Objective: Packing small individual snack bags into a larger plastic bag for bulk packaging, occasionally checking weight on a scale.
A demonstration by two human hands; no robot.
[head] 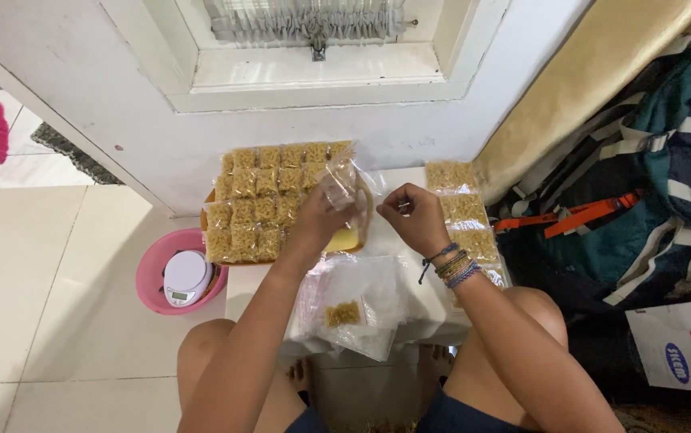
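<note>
While the left hand (pixel 319 218) grips a clear plastic bag (pixel 345 186) by its side, the right hand (pixel 418 218) pinches the bag's top edge with closed fingers; the bag stands over the small white table (pixel 409 313), in front of the tray (pixel 205 216) of packed noodle packets (pixel 257 200); a row of packets (pixel 462 210) lies at the table's right edge; loose bags (pixel 353 309) rest on its near side; a pink basin (pixel 153 273) holding a white scale (pixel 186 277) sits left of the table.

Left hand (pixel 320 218) grips a clear snack bag (pixel 344 186); right hand (pixel 419 216) pinches its top.
</note>
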